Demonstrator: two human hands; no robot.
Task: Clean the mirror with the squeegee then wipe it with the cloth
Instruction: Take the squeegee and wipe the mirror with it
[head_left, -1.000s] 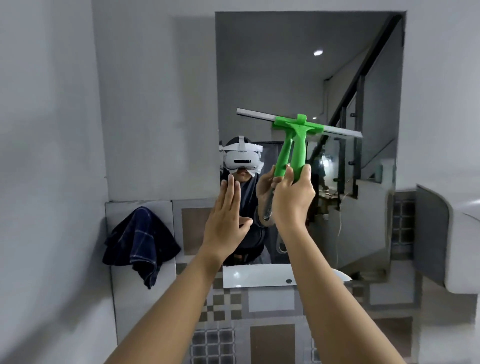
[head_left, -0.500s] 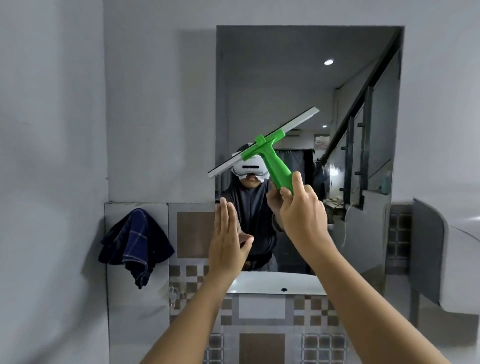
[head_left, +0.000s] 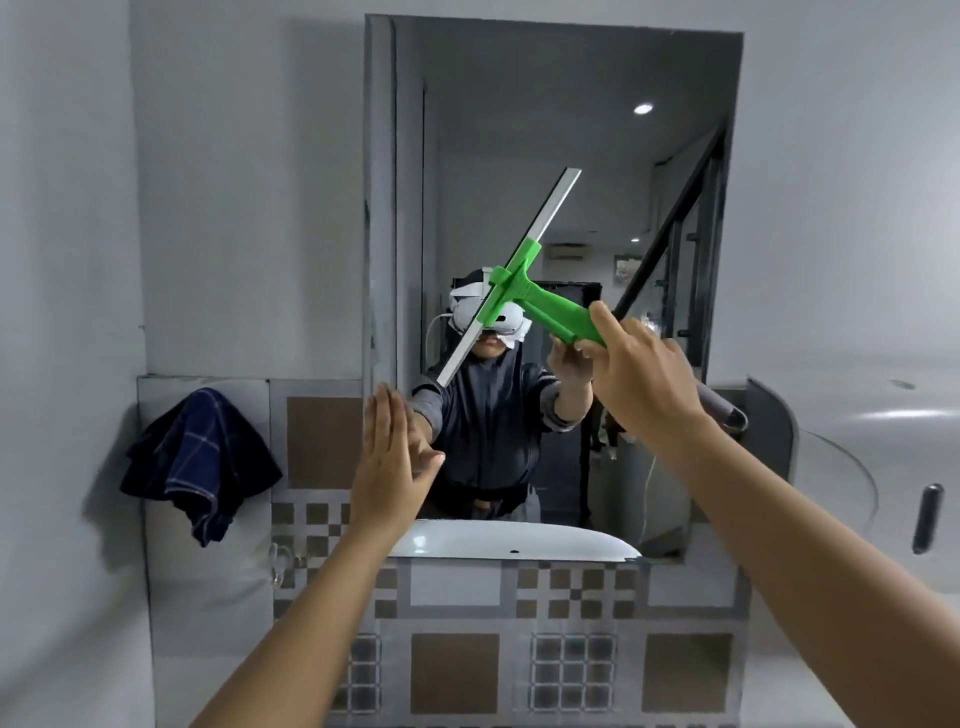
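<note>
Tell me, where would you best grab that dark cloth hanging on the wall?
Probably at the cloth's bunched top, where it hangs from the wall; the hook itself is hidden. Come from the front, pinch the gathered peak and lift up and away. The lower folds dangle loose, so gripping there would likely just drag it. The left hand, open, is nearest.

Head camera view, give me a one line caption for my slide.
Right hand holds green squeegee slanted across the mirror; left hand open, flat; dark cloth hangs left.

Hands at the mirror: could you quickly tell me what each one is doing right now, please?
Left hand: open, flat, fingers together, holding nothing, at the mirror's lower left.
Right hand: closed on the green squeegee's handle, blade tilted.
</note>
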